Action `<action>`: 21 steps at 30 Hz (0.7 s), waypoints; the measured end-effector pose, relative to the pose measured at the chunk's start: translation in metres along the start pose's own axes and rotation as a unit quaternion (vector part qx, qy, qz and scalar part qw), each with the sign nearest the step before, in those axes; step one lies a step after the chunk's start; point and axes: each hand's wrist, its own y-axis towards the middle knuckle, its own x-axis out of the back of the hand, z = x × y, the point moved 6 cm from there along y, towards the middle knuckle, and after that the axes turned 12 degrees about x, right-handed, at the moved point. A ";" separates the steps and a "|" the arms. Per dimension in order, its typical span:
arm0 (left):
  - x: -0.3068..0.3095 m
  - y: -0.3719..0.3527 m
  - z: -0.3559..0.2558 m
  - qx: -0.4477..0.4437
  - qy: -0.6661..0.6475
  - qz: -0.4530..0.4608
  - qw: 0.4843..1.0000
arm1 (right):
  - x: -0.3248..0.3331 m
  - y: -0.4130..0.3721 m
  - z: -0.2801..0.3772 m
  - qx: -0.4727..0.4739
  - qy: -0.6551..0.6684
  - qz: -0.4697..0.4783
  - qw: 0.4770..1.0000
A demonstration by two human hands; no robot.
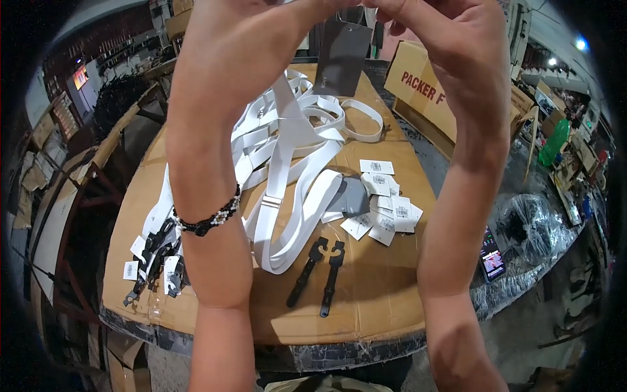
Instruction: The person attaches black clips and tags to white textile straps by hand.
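Both hands are raised at the top edge, where their fingertips meet and are partly cut off. My left hand [287,23] and my right hand [434,23] look pinched closed; what lies between the fingers is out of view. Just below them hangs a dark grey tag [341,62] with a small hole near its top. Behind my left forearm, white straps [281,163] lie in a loose, looped pile, one rising towards the hands. Two black plastic hooked pieces [307,271] lie side by side nearer me. White barcode tags [392,212] are spread to the right, beside grey tags [356,196].
More black pieces with white labels [153,258] sit at the left of the cardboard-covered table [379,307]. A carton [418,85] marked "PACKER F" stands at the back right. A phone [492,255] and a green bottle [555,142] are further right.
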 end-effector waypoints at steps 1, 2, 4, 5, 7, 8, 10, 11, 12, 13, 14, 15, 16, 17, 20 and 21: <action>0.001 0.001 0.002 0.005 0.012 -0.001 1.000 | 0.000 0.000 -0.001 0.000 -0.001 0.000 1.000; 0.003 0.003 0.004 0.009 0.025 -0.001 1.000 | 0.000 0.000 -0.001 -0.001 -0.001 -0.001 1.000; 0.003 0.003 0.003 0.002 0.028 -0.003 1.000 | 0.000 -0.001 0.001 0.017 -0.022 -0.002 1.000; -0.001 0.002 0.001 -0.010 0.017 -0.004 1.000 | 0.000 -0.001 0.001 0.031 -0.033 -0.007 0.999; -0.004 -0.001 -0.001 -0.005 0.004 0.012 1.000 | -0.004 -0.005 0.001 0.067 -0.034 -0.015 0.997; -0.005 -0.002 -0.003 0.012 0.001 0.028 1.000 | -0.005 -0.006 0.001 0.078 -0.026 -0.012 0.996; -0.006 -0.001 0.001 0.019 -0.009 0.051 0.998 | -0.002 -0.003 0.002 0.072 0.001 0.017 0.997; -0.005 0.003 0.005 0.009 -0.017 0.056 0.998 | -0.002 -0.002 0.004 0.067 0.003 0.033 0.997; -0.005 0.003 0.008 0.005 -0.025 0.056 0.998 | 0.000 -0.001 0.010 0.063 -0.018 0.045 0.997; -0.006 0.004 0.008 0.002 -0.033 0.056 0.998 | 0.002 -0.002 0.012 0.060 -0.019 0.049 0.997; -0.008 -0.001 0.002 0.008 -0.042 0.051 0.998 | 0.004 -0.002 0.013 0.058 -0.019 0.052 0.997; -0.009 -0.001 0.001 0.012 -0.044 0.048 0.998 | 0.005 -0.002 0.012 0.057 0.004 0.048 0.997; -0.010 -0.001 0.001 0.015 -0.046 0.045 0.998 | 0.005 -0.001 0.007 0.072 0.032 0.043 0.996; -0.007 0.003 0.006 0.016 -0.042 0.041 0.998 | 0.005 0.001 0.002 0.087 0.059 0.039 0.994; -0.006 -0.002 -0.003 0.024 -0.013 0.018 0.999 | 0.000 0.004 -0.016 0.156 0.104 0.031 0.982; -0.005 -0.003 -0.005 0.026 -0.004 0.016 1.000 | 0.000 0.003 -0.014 0.166 0.082 0.030 0.982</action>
